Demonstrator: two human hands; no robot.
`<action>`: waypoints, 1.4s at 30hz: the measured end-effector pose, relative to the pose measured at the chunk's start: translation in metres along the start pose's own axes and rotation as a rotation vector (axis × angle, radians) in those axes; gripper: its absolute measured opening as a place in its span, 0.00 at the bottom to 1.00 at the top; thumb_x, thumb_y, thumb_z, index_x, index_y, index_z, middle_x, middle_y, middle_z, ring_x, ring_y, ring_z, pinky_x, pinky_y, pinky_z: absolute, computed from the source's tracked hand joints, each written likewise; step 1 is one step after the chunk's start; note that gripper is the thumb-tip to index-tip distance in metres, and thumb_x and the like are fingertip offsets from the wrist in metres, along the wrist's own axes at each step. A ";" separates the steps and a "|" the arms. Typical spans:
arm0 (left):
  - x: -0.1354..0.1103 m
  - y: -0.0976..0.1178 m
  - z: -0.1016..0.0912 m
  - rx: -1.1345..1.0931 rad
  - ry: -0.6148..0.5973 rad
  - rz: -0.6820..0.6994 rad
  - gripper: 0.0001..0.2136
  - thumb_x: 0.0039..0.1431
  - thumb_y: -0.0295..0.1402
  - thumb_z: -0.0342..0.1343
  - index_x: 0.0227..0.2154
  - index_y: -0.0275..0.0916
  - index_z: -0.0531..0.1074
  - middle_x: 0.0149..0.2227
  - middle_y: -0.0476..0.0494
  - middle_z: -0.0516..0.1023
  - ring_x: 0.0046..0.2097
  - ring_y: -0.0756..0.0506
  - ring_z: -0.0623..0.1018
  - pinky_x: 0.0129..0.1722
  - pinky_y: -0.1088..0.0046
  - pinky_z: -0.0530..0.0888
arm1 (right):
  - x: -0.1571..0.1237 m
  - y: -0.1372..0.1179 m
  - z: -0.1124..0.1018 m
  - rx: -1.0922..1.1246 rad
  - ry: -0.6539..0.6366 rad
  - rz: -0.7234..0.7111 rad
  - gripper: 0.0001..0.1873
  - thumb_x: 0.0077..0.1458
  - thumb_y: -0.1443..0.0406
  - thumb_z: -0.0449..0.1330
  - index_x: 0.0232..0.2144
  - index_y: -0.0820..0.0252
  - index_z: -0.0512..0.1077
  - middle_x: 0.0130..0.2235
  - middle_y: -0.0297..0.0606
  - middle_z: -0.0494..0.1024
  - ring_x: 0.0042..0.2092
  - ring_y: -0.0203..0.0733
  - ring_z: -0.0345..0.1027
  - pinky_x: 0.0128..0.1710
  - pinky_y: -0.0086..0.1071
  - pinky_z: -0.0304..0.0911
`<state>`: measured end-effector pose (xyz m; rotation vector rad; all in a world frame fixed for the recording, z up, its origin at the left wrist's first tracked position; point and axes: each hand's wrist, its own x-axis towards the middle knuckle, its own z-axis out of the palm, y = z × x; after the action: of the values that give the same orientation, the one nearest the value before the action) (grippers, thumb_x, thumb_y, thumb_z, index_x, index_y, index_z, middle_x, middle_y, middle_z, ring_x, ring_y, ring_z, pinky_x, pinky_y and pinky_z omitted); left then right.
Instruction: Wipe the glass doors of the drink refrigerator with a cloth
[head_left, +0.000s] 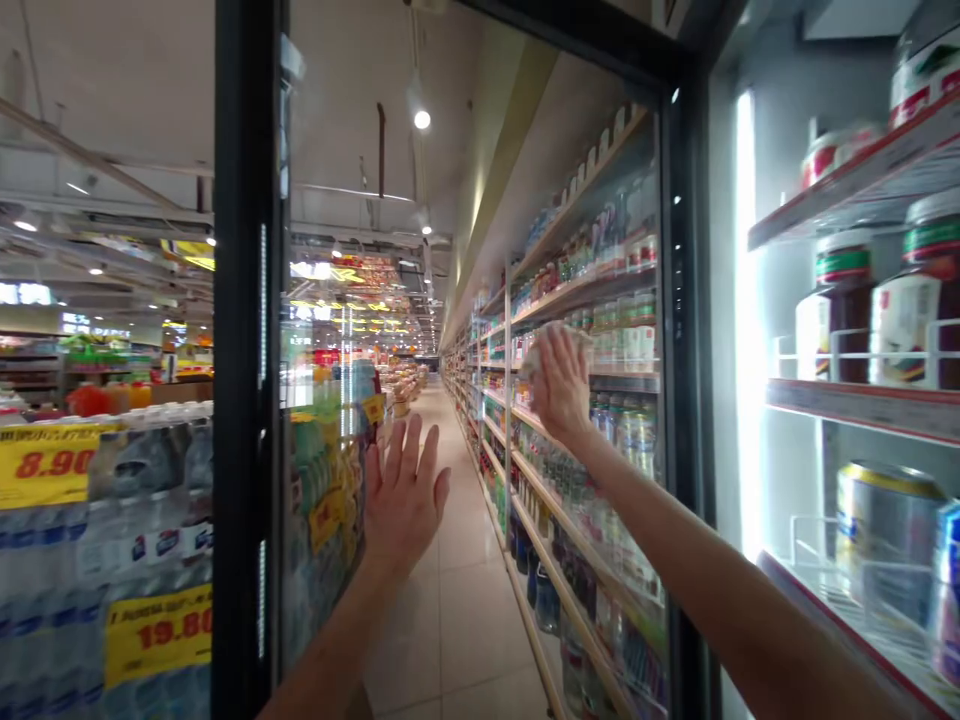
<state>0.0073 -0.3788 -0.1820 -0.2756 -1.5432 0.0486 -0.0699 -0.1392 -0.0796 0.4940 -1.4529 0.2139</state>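
In front of me stands an open glass door [345, 140] with a black frame. Against its pane my left hand [405, 490] is held flat, fingers pointing up and spread, with nothing in it. Higher and to the right, my right hand [564, 385] presses a pale cloth [534, 365] to the glass. The cloth's edges show around the fingers, slightly blurred; the part under the palm is hidden. Shelves of bottles and an aisle appear in the pane.
At right is a lit cooler with wire-railed shelves [862, 408], holding dark-drink bottles [821, 310] and a can [877, 530]. Left of the door frame [244, 300] are stacked water bottles [45, 590] with yellow price signs [52, 465]. A tiled floor [465, 620] shows through the glass.
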 end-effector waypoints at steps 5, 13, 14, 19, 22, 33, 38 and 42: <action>0.000 0.000 0.000 0.028 0.001 0.012 0.31 0.61 0.34 0.48 0.64 0.41 0.41 0.63 0.40 0.54 0.66 0.44 0.49 0.65 0.58 0.43 | 0.014 0.007 0.000 -0.033 0.032 0.117 0.29 0.60 0.63 0.41 0.63 0.60 0.50 0.64 0.44 0.55 0.66 0.46 0.42 0.62 0.52 0.42; -0.001 -0.002 0.001 0.034 -0.002 0.006 0.31 0.61 0.34 0.47 0.64 0.42 0.41 0.63 0.40 0.53 0.65 0.43 0.50 0.65 0.58 0.44 | 0.029 -0.022 0.006 0.030 -0.106 -0.228 0.29 0.59 0.63 0.43 0.62 0.56 0.50 0.64 0.37 0.54 0.67 0.41 0.38 0.65 0.46 0.39; -0.001 -0.002 0.001 0.032 -0.002 0.010 0.31 0.61 0.34 0.47 0.64 0.41 0.41 0.63 0.40 0.54 0.65 0.43 0.50 0.65 0.58 0.44 | 0.030 -0.024 0.007 0.034 -0.101 -0.221 0.29 0.59 0.63 0.43 0.63 0.55 0.50 0.64 0.36 0.54 0.67 0.41 0.38 0.65 0.46 0.38; 0.000 0.000 0.001 0.055 0.001 0.021 0.31 0.61 0.34 0.48 0.64 0.40 0.41 0.63 0.39 0.54 0.66 0.44 0.49 0.65 0.58 0.43 | 0.034 -0.029 0.011 0.026 0.043 0.133 0.30 0.60 0.63 0.41 0.64 0.60 0.46 0.65 0.42 0.51 0.67 0.47 0.36 0.63 0.52 0.40; 0.000 0.000 0.001 0.078 0.012 0.031 0.32 0.60 0.34 0.49 0.64 0.39 0.42 0.62 0.37 0.55 0.66 0.43 0.48 0.64 0.58 0.44 | 0.015 -0.052 0.007 0.123 -0.101 -0.129 0.30 0.61 0.61 0.41 0.64 0.56 0.45 0.65 0.38 0.51 0.67 0.44 0.35 0.64 0.49 0.38; 0.036 0.021 -0.004 -0.014 0.099 0.128 0.28 0.62 0.35 0.45 0.63 0.32 0.46 0.63 0.34 0.55 0.66 0.44 0.50 0.64 0.60 0.49 | -0.027 -0.104 -0.008 0.854 -0.123 0.027 0.29 0.63 0.59 0.32 0.65 0.59 0.38 0.66 0.39 0.48 0.66 0.39 0.41 0.65 0.41 0.46; 0.079 0.032 0.006 0.101 -0.065 0.198 0.25 0.64 0.39 0.39 0.61 0.32 0.53 0.63 0.39 0.55 0.65 0.42 0.52 0.63 0.60 0.50 | -0.016 -0.083 -0.001 0.714 0.142 0.075 0.28 0.63 0.63 0.34 0.65 0.54 0.40 0.65 0.40 0.52 0.64 0.42 0.48 0.61 0.46 0.51; 0.064 0.024 -0.002 0.164 -0.197 0.273 0.25 0.64 0.39 0.38 0.61 0.34 0.52 0.65 0.42 0.51 0.66 0.42 0.51 0.63 0.59 0.51 | -0.007 -0.063 0.002 0.318 0.152 0.057 0.28 0.63 0.61 0.40 0.64 0.50 0.44 0.65 0.40 0.52 0.65 0.46 0.45 0.63 0.53 0.40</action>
<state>0.0143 -0.3431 -0.1239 -0.3580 -1.6766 0.4263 -0.0456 -0.1945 -0.0987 0.6791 -1.2907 0.5217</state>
